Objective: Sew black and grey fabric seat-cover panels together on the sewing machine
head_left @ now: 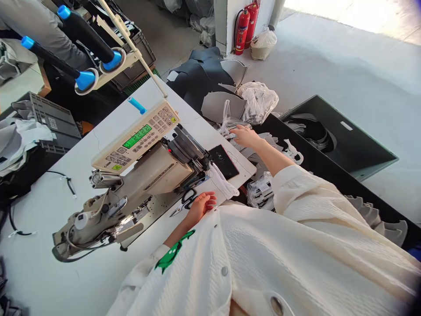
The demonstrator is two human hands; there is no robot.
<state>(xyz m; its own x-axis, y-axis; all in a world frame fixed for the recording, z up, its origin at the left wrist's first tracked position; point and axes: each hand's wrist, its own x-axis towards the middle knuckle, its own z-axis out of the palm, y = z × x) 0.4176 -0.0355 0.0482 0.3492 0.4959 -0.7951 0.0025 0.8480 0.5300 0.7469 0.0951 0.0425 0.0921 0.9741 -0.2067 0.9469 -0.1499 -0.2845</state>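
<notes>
A beige industrial sewing machine (138, 184) stands on a white table (46, 206), with a keypad panel (136, 136) on top. A black piece (224, 161) and a white piece (224, 183) lie by the needle. My left hand (201, 205) rests on the table's front edge beside black scissors (187, 200), fingers curled loosely, holding nothing visible. My right hand (245, 135) reaches past the table's right edge, fingers stretched flat over a heap of white cut pieces (289, 151).
Clear plastic bags (258, 101) and grey and black material (210, 79) lie on the floor beyond. A black bin (338, 136) stands at right. Blue-ended thread cones (85, 52) rise at back left. Grey crates (52, 120) sit at left. Red extinguishers (246, 26) stand by a pillar.
</notes>
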